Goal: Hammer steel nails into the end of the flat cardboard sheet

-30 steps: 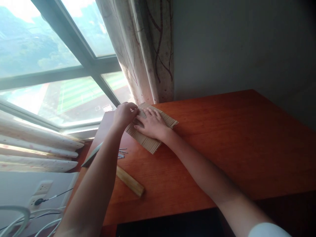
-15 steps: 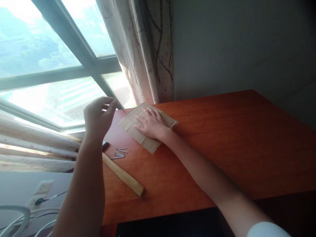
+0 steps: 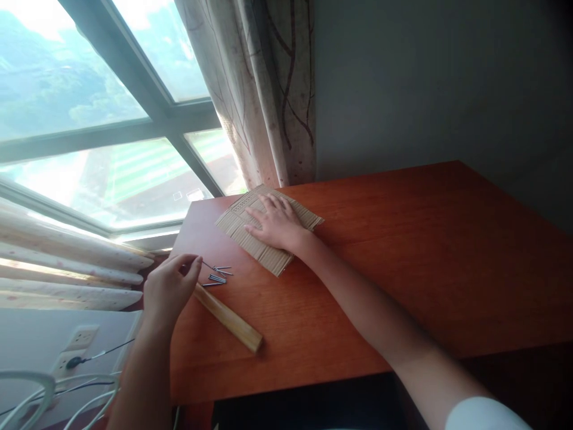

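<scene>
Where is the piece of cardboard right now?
In the head view, the cardboard lies at the far left of the tabletop, by the curtain, under the right hand.

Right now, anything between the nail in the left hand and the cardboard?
Nothing visible. The nail, pinched in the left hand, is beside loose nails on the table; the right hand covers part of the cardboard, its left side exposed.
</scene>
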